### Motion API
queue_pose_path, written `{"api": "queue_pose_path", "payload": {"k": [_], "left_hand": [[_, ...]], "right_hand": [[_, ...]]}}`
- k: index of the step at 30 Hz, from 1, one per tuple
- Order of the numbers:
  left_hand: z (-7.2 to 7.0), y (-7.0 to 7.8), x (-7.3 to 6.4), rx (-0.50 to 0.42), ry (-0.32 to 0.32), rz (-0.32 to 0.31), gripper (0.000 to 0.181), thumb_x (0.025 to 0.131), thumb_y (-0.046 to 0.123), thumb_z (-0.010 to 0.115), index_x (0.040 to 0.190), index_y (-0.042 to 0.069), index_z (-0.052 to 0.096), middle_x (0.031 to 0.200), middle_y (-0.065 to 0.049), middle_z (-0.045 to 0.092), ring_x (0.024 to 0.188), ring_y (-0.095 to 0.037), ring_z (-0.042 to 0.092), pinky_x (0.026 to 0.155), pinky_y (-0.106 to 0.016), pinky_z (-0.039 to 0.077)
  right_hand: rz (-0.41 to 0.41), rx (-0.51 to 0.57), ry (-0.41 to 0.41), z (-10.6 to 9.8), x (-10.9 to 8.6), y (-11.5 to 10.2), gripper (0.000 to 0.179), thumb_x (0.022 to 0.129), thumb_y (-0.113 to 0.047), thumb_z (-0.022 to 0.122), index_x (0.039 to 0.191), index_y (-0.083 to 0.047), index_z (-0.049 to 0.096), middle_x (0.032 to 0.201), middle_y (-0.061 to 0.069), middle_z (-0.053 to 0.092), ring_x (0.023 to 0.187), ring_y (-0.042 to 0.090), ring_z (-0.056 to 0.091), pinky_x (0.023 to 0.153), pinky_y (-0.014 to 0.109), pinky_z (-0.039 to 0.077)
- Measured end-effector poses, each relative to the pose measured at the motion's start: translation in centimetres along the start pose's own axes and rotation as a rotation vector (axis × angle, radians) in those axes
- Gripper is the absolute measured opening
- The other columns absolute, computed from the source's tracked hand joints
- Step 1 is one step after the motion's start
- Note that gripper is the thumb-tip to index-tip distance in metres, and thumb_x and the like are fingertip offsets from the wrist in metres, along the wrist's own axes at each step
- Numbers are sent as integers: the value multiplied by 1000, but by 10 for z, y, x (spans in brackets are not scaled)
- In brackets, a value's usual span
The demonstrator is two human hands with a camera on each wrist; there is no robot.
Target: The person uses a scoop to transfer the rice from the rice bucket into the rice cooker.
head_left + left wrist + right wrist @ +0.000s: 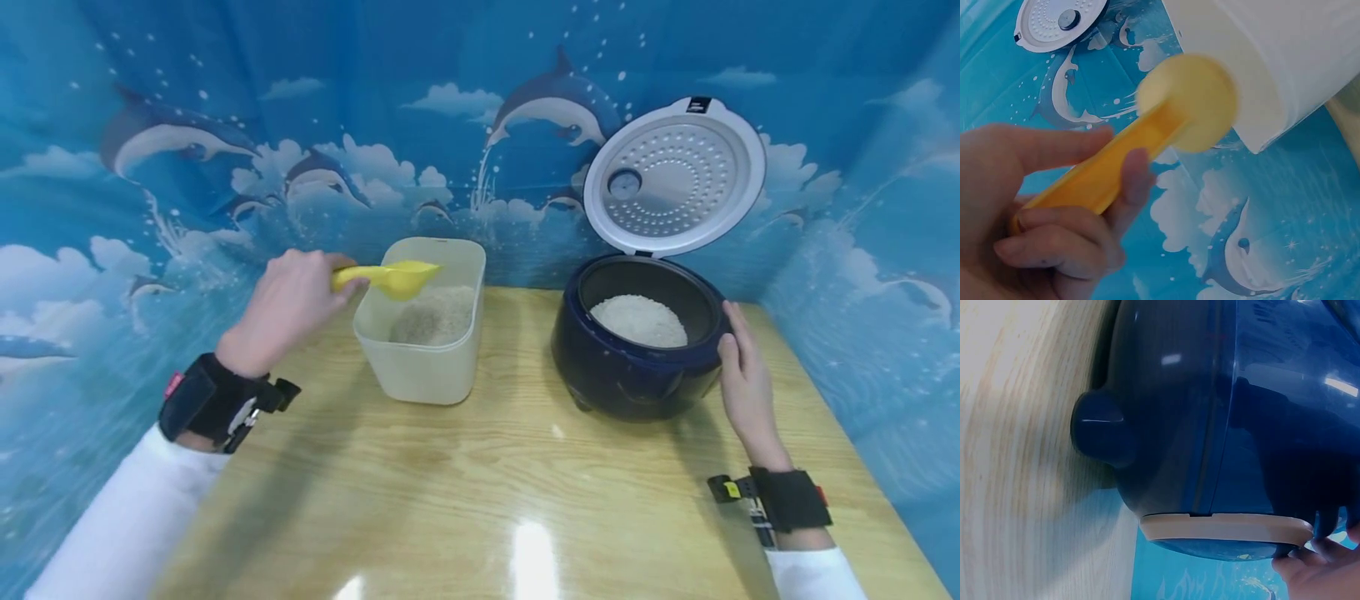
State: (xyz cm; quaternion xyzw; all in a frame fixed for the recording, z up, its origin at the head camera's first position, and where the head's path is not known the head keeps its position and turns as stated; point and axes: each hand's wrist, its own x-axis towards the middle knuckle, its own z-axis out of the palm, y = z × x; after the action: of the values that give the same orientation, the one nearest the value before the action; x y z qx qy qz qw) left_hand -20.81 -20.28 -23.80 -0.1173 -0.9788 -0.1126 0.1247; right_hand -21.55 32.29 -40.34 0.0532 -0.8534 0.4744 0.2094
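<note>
My left hand [296, 287] grips the handle of a yellow scoop [405, 279], its fingers curled round it in the left wrist view. The scoop [1188, 103] is held over the open top of a pale plastic bin [420, 375] that has rice [435, 317] in it. At the right stands a dark blue rice cooker [637, 387] with its lid [675, 179] raised and a mound of white rice [639, 320] inside. My right hand [746, 387] rests against the cooker's right side near the rim, with fingers fairly straight.
Both containers stand on a light wooden table [450, 500], near its back edge. A blue curtain [360, 100] printed with dolphins hangs behind them and along both sides. The raised lid leans back towards the curtain.
</note>
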Motion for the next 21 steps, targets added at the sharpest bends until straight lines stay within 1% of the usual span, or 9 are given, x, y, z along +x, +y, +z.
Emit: {"api": "queue_pose_path", "payload": {"k": [4,7,9,11,14,16,18,21], "left_hand": [[-9,4,9,13,-145,-13,29,99,22,66,114,-2,74,56,-3,38,45,-14,28,45,-27,26],[-14,11,16,16,-251,-37,24,99,22,67,101,0,77,57,1,29,48,-13,24,48,-27,24],[-16,16,20,32,-299,-40,23,98,21,68,92,1,76,58,1,28,48,-12,24,48,-27,25],[-17,21,24,51,-334,-40,24,97,22,69,86,2,74,59,2,27,49,-12,24,49,-27,25],[-15,26,29,72,-381,-53,22,96,22,69,88,1,72,61,0,35,50,-14,32,50,-27,28],[-13,29,31,83,-423,-77,21,95,21,69,89,2,70,63,-2,40,53,-16,37,52,-28,31],[-11,30,33,91,-466,-108,18,95,20,69,89,2,69,66,-5,46,55,-18,43,53,-28,36],[-8,30,36,104,-523,-125,16,94,18,69,88,3,67,72,-8,54,60,-20,51,55,-28,41]], "right_hand": [[-7,-5,4,-1,-1,0,50,112,-29,32,161,-21,27,168,4,18,155,27,13,122,37,11],[-4,-2,0,-1,-2,-1,50,112,-30,32,161,-21,27,168,4,17,155,27,13,123,38,11],[0,-3,-3,-1,-2,-1,50,112,-30,31,161,-21,26,169,4,17,155,27,12,123,40,10],[5,-4,-5,-1,-2,-2,50,112,-31,31,162,-21,26,169,3,16,155,27,12,123,42,10],[9,-11,-3,-1,-1,-2,51,112,-32,31,162,-21,26,169,3,16,155,27,12,123,43,10],[6,-9,-3,-1,0,-2,50,112,-31,31,161,-22,27,169,2,16,155,28,12,123,43,10],[1,-6,-2,-1,0,-1,50,112,-31,32,161,-22,27,169,2,17,155,28,13,123,41,11],[-7,-4,3,-2,0,0,50,112,-30,33,161,-23,28,168,3,18,155,28,14,122,39,12]]}}
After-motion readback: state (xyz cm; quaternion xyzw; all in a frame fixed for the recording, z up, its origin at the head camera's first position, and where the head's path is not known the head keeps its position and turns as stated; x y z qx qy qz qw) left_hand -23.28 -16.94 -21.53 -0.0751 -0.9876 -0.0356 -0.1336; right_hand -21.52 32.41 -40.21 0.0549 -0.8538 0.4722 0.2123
